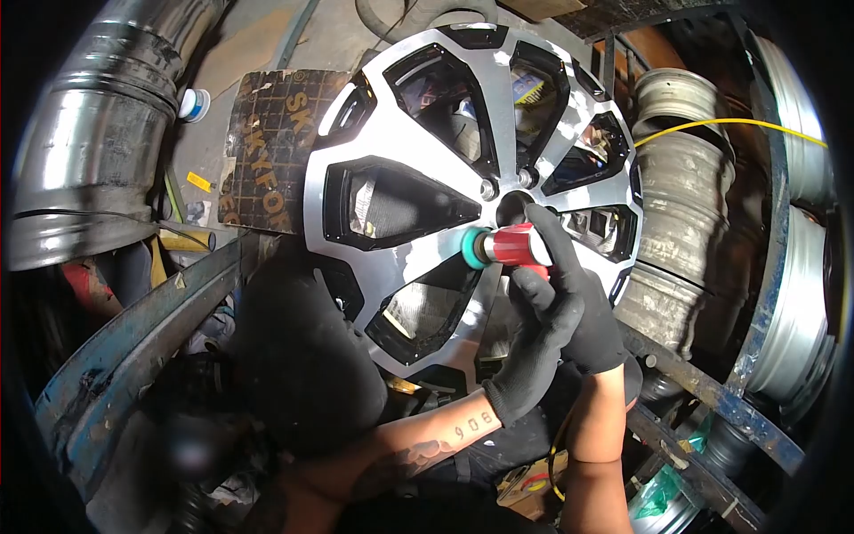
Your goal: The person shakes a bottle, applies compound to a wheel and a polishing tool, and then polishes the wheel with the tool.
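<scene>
A large silver and black alloy wheel (418, 254) lies face up in the middle of the view. Against a spoke left of its centre hole rests the green pad of a small red polishing tool (518, 245). My right hand (578, 294), in a black glove, is wrapped round the red body of this tool, with a finger stretched along its top. Just to the left, my left hand (536, 343), also gloved in black, is closed against the tool's lower side and the right hand; its fingertips are partly hidden.
Stacked metal rims (680, 196) stand at the right behind a blue metal frame (765, 285). A yellow hose (729, 121) crosses above them. Large metal rims (98, 133) fill the upper left. A printed board (267, 147) lies left of the wheel.
</scene>
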### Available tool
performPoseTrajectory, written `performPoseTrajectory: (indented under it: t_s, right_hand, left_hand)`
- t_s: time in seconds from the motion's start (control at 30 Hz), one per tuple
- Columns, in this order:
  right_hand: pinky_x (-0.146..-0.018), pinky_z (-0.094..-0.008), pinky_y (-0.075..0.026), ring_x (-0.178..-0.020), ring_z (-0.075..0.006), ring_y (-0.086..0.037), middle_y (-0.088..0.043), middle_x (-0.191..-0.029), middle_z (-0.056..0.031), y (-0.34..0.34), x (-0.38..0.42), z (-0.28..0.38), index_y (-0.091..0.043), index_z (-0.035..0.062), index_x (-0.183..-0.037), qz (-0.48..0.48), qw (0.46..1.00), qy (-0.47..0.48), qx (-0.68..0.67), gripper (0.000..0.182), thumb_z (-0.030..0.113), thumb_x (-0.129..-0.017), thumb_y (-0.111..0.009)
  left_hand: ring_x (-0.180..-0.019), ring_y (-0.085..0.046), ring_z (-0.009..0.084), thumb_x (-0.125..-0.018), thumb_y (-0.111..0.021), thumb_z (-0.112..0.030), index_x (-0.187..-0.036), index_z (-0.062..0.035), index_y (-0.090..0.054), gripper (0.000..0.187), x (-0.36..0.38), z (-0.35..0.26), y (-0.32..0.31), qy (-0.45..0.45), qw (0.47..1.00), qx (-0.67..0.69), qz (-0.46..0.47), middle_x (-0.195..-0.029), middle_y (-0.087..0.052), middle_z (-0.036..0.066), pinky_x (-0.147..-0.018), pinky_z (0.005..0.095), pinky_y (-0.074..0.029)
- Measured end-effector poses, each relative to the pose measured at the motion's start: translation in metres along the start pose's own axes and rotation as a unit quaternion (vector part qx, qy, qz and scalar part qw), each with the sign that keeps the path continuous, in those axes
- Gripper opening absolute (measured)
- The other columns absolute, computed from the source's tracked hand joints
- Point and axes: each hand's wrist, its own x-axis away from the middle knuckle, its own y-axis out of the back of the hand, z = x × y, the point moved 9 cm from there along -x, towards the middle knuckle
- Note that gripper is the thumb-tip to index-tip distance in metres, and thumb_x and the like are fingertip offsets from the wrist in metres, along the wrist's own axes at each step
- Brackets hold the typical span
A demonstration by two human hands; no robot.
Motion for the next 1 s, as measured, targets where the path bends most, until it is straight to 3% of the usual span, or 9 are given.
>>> performPoseTrajectory:
  t_s: [0.07, 0.2, 0.3, 0.43, 0.53, 0.63, 0.73, 0.83, 1.0]
  right_hand:
    - [-0.082, -0.0466, -0.054, -0.095, -0.0453, -0.069, -0.068, -0.125, -0.0218, -0.003, 0.000, -0.004, -0.041, 0.0169, -0.156, 0.001, 1.000, -0.016, 0.010, 0.068, 0.050, -0.099, -0.060]
    - [-0.080, -0.0474, -0.052, -0.093, -0.0452, -0.069, -0.069, -0.110, -0.0236, -0.014, -0.005, 0.007, -0.045, 0.0191, -0.154, -0.005, 0.995, 0.094, -0.016, 0.063, 0.047, -0.100, -0.060]
    - [-0.088, -0.0393, -0.053, -0.099, -0.0308, -0.072, -0.070, -0.122, -0.0203, -0.012, -0.005, -0.004, -0.043, 0.0105, -0.154, 0.000, 1.000, -0.010, -0.008, 0.076, 0.056, -0.098, -0.062]
    - [-0.087, -0.0392, -0.054, -0.100, -0.0316, -0.072, -0.070, -0.123, -0.0196, -0.007, 0.001, -0.009, -0.040, 0.0122, -0.157, -0.027, 0.998, -0.043, 0.049, 0.072, 0.052, -0.100, -0.061]
    - [-0.086, -0.0392, -0.054, -0.097, -0.0311, -0.073, -0.072, -0.119, -0.0186, -0.003, 0.005, -0.010, -0.039, 0.0119, -0.158, -0.030, 0.996, -0.055, 0.055, 0.072, 0.050, -0.101, -0.061]
    - [-0.087, -0.0392, -0.054, -0.099, -0.0321, -0.073, -0.072, -0.119, -0.0190, -0.002, 0.007, -0.008, -0.040, 0.0125, -0.157, -0.048, 0.999, 0.008, 0.022, 0.072, 0.049, -0.100, -0.062]
    - [-0.078, -0.0473, -0.053, -0.092, -0.0466, -0.068, -0.071, -0.110, -0.0228, -0.007, 0.005, -0.009, -0.041, 0.0235, -0.157, -0.011, 1.000, -0.014, -0.018, 0.062, 0.039, -0.100, -0.062]
    - [-0.076, -0.0467, -0.052, -0.087, -0.0475, -0.066, -0.070, -0.107, -0.0229, -0.006, 0.000, 0.008, -0.040, 0.0233, -0.157, -0.006, 0.995, 0.102, 0.021, 0.064, 0.038, -0.099, -0.064]
    - [-0.082, -0.0504, -0.051, -0.099, -0.0461, -0.067, -0.070, -0.107, -0.0232, -0.003, 0.002, 0.000, -0.040, 0.0249, -0.157, 0.002, 0.999, -0.051, 0.012, 0.065, 0.035, -0.098, -0.064]
  left_hand:
    - [-0.139, -0.040, 0.0198, -0.108, -0.050, -0.037, -0.155, -0.0019, -0.021, 0.066, -0.001, -0.001, 0.002, 0.016, 1.000, 0.023, 0.008, -0.148, -0.037, 0.012, -0.116, 0.0374, -0.036]
    - [-0.138, -0.042, 0.0201, -0.106, -0.050, -0.031, -0.155, -0.0010, -0.022, 0.064, -0.006, 0.014, 0.023, -0.022, 0.999, -0.040, -0.010, -0.147, -0.040, 0.013, -0.115, 0.0388, -0.037]
    - [-0.137, -0.044, 0.0199, -0.105, -0.049, -0.028, -0.156, -0.0022, -0.022, 0.062, -0.011, 0.016, 0.022, -0.024, 0.999, 0.030, -0.006, -0.145, -0.042, 0.012, -0.115, 0.0390, -0.038]
    - [-0.136, -0.045, 0.0191, -0.104, -0.050, -0.022, -0.157, -0.0073, -0.023, 0.061, -0.013, 0.016, 0.011, 0.002, 0.990, 0.137, 0.015, -0.144, -0.044, 0.011, -0.115, 0.0387, -0.038]
    - [-0.137, -0.045, 0.0186, -0.104, -0.052, -0.022, -0.157, -0.0113, -0.023, 0.062, -0.010, 0.006, 0.008, -0.013, 0.995, 0.094, 0.026, -0.146, -0.044, 0.010, -0.115, 0.0388, -0.039]
    - [-0.137, -0.045, 0.0180, -0.105, -0.054, -0.025, -0.157, -0.0108, -0.025, 0.061, -0.004, 0.013, 0.006, 0.043, 0.992, 0.115, -0.001, -0.147, -0.044, 0.009, -0.114, 0.0385, -0.039]
    - [-0.137, -0.045, 0.0176, -0.106, -0.054, -0.027, -0.156, -0.0107, -0.026, 0.060, 0.003, 0.012, 0.006, 0.097, 0.991, 0.092, -0.004, -0.148, -0.043, 0.008, -0.114, 0.0381, -0.039]
    - [-0.137, -0.045, 0.0168, -0.106, -0.054, -0.029, -0.155, -0.0103, -0.027, 0.059, 0.007, 0.016, 0.009, 0.107, 0.992, 0.070, -0.012, -0.147, -0.043, 0.008, -0.114, 0.0369, -0.039]
    - [-0.132, -0.045, 0.0162, -0.103, -0.061, -0.041, -0.151, -0.0046, -0.031, 0.067, 0.000, -0.003, 0.007, 0.002, 0.997, 0.078, -0.007, -0.142, -0.044, 0.009, -0.109, 0.0340, -0.041]
